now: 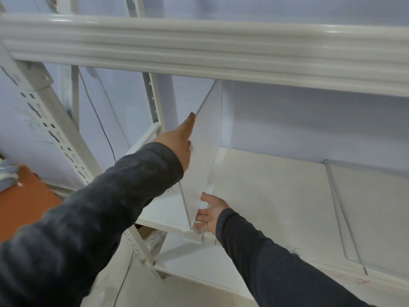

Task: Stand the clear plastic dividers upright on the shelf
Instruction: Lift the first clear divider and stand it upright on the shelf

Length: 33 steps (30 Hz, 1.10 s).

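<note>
A clear plastic divider stands nearly upright on the white shelf, its front bottom corner at the shelf's front edge. My left hand lies flat against the divider's left face, fingers stretched up along its top edge. My right hand touches the divider's lower front edge from the right, fingers spread, thumb on the panel. A second clear divider lies flat on the shelf at the right. Another clear panel leans at the shelf's left end.
A thick white beam of the upper shelf crosses just above the hands. Perforated white uprights stand at the left. A lower shelf board shows below. An orange-brown surface lies at the far left.
</note>
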### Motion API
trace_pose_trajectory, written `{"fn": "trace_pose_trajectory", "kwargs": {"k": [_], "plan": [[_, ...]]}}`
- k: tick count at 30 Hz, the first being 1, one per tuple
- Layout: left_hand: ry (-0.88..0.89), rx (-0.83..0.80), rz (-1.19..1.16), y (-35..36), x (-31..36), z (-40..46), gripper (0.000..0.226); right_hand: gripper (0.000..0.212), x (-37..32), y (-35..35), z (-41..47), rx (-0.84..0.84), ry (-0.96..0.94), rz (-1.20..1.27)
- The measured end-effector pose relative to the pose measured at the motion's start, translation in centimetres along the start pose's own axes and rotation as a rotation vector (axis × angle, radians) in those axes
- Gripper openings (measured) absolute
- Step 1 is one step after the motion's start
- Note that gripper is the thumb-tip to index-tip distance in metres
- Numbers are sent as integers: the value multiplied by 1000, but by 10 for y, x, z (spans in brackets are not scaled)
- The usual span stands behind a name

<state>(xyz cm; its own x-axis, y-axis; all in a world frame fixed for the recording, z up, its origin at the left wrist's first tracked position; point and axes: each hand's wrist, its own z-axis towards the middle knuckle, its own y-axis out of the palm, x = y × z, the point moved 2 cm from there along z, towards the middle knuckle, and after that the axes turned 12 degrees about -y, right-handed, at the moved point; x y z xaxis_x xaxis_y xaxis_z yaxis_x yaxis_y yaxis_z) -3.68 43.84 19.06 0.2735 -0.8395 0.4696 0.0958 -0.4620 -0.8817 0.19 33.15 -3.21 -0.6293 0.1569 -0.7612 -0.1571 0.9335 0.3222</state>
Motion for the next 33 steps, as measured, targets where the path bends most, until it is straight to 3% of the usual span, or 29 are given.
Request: {"fn": "trace_pose_trajectory", "kwargs": {"k": [8, 12, 19, 23, 28, 33], "plan": [[-29, 49, 257, -5, -2, 3, 83, 42, -13, -2, 7, 22, -39, -194], [-53, 20, 302, -2, -6, 5, 96, 45, -17, -1, 11, 17, -66, -213], [-40, -32, 314, 20, -2, -9, 101, 48, -22, 1, 16, 38, -90, -255], [-70, -34, 279, 15, -4, -1, 100, 48, -25, -3, 11, 51, -86, -245], [-40, -43, 303, 19, 2, -2, 98, 32, -29, -5, 6, 34, -98, -228], [-55, -35, 304, 19, 5, 0, 94, 35, -29, -15, 3, 27, -95, -230]]}}
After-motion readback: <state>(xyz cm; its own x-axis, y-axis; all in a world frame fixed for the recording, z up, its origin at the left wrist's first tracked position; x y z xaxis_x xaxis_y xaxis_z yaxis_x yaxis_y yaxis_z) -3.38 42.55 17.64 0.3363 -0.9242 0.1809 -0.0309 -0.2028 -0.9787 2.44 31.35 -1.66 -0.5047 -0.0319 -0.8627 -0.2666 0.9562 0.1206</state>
